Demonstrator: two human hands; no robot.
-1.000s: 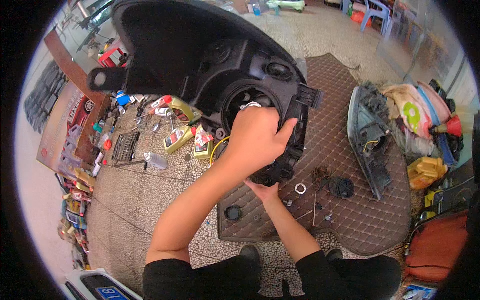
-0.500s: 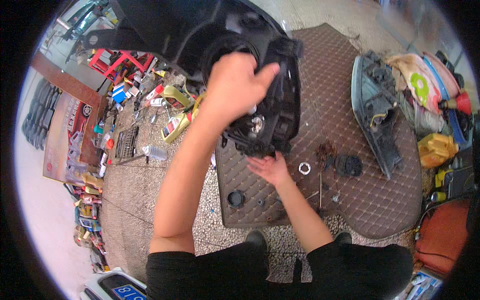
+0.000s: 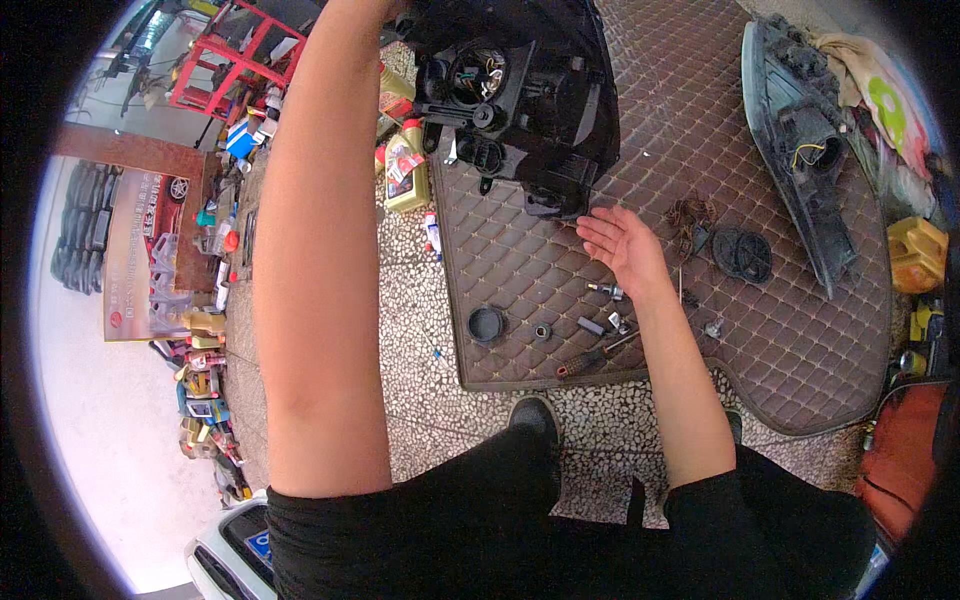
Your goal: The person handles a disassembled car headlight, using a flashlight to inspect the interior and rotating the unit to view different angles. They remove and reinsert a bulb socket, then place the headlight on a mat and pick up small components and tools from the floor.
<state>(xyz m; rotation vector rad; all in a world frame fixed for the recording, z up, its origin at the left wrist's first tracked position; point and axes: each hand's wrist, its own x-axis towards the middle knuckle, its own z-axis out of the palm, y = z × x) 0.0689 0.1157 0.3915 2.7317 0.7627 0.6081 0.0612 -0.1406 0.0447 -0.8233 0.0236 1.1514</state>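
Note:
A black car headlight unit (image 3: 545,110) is at the top middle, its back toward me. Wires and a shiny part show inside a round opening (image 3: 480,78) in its housing. My left forearm (image 3: 325,250) reaches far forward past the upper edge, which cuts off the hand. My right hand (image 3: 628,250) is open, palm up, its fingers beside the headlight's lower corner; whether they touch it I cannot tell. On the mat near that hand lie a small bulb (image 3: 604,291), a screwdriver (image 3: 585,361), a round black cap (image 3: 487,325) and a small ring (image 3: 542,331).
A quilted brown mat (image 3: 800,370) covers the floor ahead. On its right lies a second headlight (image 3: 800,160), near a yellow jug (image 3: 917,256). A black round cover (image 3: 742,254) lies between. Bottles (image 3: 405,175) and a red rack (image 3: 235,60) are at left.
The headlight sits higher in the picture. My left hand has gone from the headlight's back to beyond the upper edge. My right hand appears farther right, still open. The view has shifted too.

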